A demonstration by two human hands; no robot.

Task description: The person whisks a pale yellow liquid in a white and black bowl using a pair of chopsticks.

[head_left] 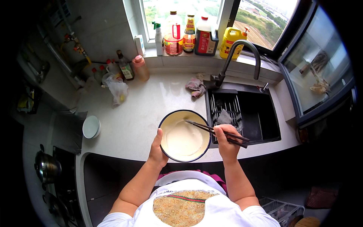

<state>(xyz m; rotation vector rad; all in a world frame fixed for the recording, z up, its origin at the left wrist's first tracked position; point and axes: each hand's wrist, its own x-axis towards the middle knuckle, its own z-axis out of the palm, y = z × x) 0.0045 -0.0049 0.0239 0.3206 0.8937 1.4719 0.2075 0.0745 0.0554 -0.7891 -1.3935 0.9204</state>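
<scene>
A cream enamel bowl (204,149) with a dark blue rim is at the counter's front edge, in front of me. Pale, off-white contents (183,142) cover its bottom; whether batter or flour, I cannot tell. My left hand (157,149) grips the bowl's left side, thumb up by the rim and the other fingers hidden beneath. In my right hand (228,143) is a pair of dark chopsticks (200,126), closed between the fingers. Their tips reach over the right rim into the bowl, near the far edge of the contents.
Right of the bowl is a black sink (261,121) with a rack (230,104) and a tall faucet (242,43). A cloth (196,87) lies behind. A white bowl (91,126) stands left, near the stove (66,178). Bottles (173,36) line the windowsill; an open window (317,64) juts in.
</scene>
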